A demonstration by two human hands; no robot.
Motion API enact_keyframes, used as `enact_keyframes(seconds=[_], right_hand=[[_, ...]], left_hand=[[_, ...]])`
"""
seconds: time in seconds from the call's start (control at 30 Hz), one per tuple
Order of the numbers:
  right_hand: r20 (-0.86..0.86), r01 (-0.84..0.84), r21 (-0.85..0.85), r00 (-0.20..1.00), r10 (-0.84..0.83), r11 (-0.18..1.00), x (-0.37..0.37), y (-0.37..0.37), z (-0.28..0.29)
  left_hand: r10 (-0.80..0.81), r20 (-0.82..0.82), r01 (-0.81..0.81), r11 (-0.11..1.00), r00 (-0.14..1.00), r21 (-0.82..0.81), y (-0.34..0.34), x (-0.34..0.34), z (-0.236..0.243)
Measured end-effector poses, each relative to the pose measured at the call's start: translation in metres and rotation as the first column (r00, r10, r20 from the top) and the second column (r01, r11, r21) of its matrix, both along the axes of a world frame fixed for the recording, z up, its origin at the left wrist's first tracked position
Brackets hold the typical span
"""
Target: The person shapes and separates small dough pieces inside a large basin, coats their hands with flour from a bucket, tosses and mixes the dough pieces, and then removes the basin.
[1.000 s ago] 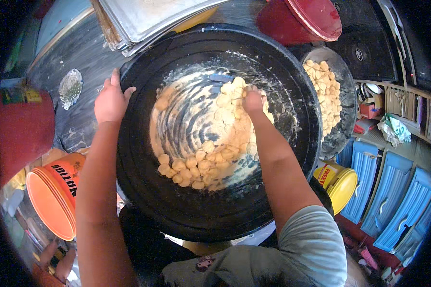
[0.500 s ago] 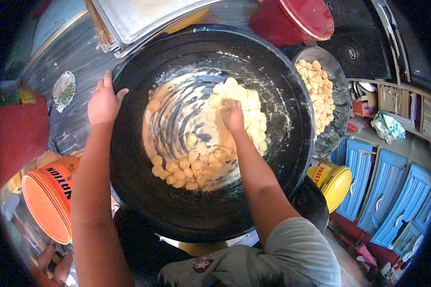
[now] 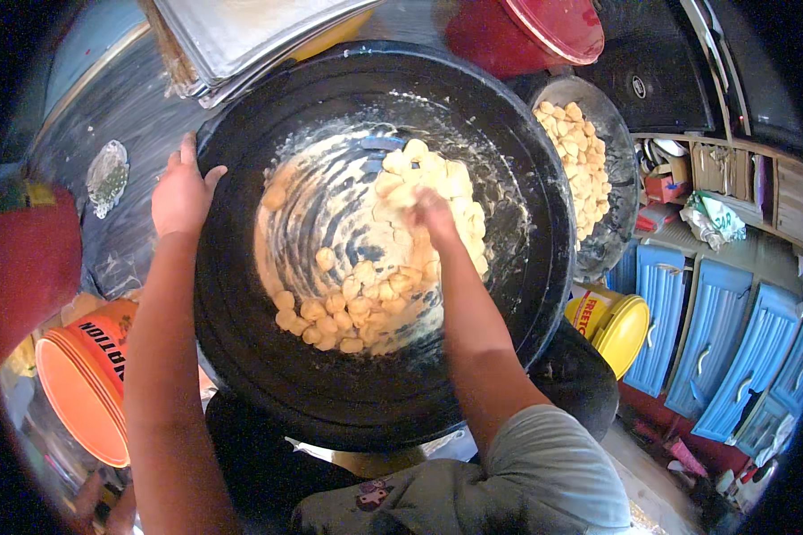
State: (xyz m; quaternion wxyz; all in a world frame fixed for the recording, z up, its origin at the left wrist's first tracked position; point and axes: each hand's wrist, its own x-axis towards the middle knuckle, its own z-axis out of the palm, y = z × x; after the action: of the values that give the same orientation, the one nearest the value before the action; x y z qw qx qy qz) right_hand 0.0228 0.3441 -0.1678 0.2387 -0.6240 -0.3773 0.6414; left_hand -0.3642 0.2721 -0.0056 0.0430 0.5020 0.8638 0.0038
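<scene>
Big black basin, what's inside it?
Pale dough pieces, pale powder and a small blue item. The right hand covers some pieces; whatever lies under them can't be seen.

room: basin point(image 3: 330, 392) centre-left | blocked: dough pieces point(image 3: 335, 304) right, near side | under right hand point(image 3: 432, 214): unclear

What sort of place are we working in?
Likely a small food workspace, perhaps a home kitchen: a floury black basin of dough-like pieces, stacked trays and blue cabinet doors suggest it.

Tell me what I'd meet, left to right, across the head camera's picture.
Orange bucket, left hand, lone round piece, right hand, yellow bucket, plastic bag.
</scene>
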Motion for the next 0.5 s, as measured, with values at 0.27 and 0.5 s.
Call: enact_keyframes(seconds=[0.27, 0.5], right_hand=[[0.861, -0.609, 0.373, 0.508, -0.017, 0.700, 0.009, 0.025, -0.017], [0.740, -0.552, 0.328, 0.654, 0.154, 0.766, 0.031, 0.045, -0.027]], left_hand=[[0.000, 0.021, 0.001, 0.999, 1.000, -0.035, 0.006, 0.009, 0.002], [-0.028, -0.002, 0.028, 1.000, 1.000, -0.006, 0.003, 0.005, -0.005]])
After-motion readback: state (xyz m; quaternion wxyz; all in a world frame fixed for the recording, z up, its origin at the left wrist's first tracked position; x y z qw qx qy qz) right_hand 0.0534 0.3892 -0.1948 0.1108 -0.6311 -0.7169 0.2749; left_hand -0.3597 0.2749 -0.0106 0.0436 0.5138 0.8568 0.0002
